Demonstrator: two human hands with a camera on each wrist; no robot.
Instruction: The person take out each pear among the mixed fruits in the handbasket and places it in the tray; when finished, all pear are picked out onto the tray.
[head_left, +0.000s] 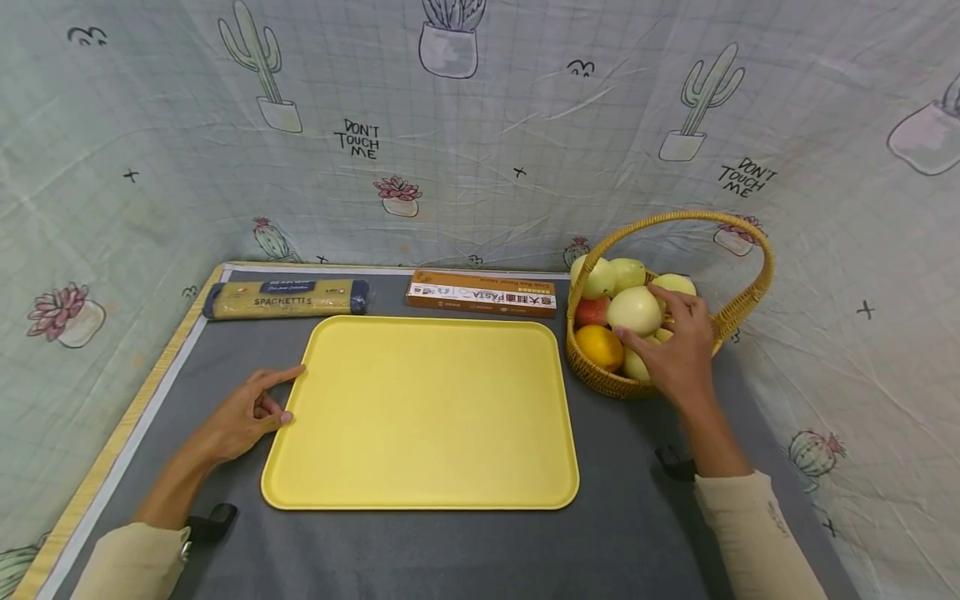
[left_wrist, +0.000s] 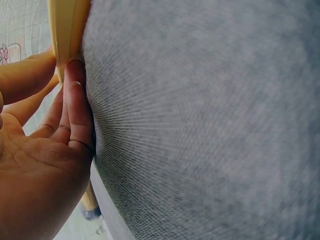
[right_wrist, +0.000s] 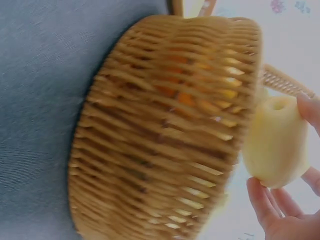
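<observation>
- Head view: flat yellow rectangular tray with rounded corners and a raised rim [head_left: 427,417] lies on a grey cloth-covered table [head_left: 420,554], between the two hands
- Left hand [head_left: 243,418] at the tray's left rim; index finger stretched out to the edge, thumb tip touching nearer the person, a gap between the two, other fingers curled inward
- Right hand [head_left: 681,343] over a golden woven basket with a tall arched handle [head_left: 600,379]; thumb and fingers set as wide as a pale yellow, smooth, rounded fruit [head_left: 633,311] and gripping it
- Around that fruit, in the basket: a glossy orange fruit [head_left: 599,347] at near left, a red fruit [head_left: 591,312] behind it, more pale green-yellow fruits [head_left: 627,275] at the back
- Behind the tray: long spaghetti packet with dark blue ends [head_left: 288,298] to the left, slim brown-and-white pasta carton [head_left: 480,294] to its right
- Left wrist view: thumb and fingertips meet the tray's edge, some fingers low beside the grey surface; how firmly they press, cannot tell
- Right wrist view: pale fruit between thumb and fingertips, dimpled end showing, just beyond the basket's rim; orange colour shows through the weave
</observation>
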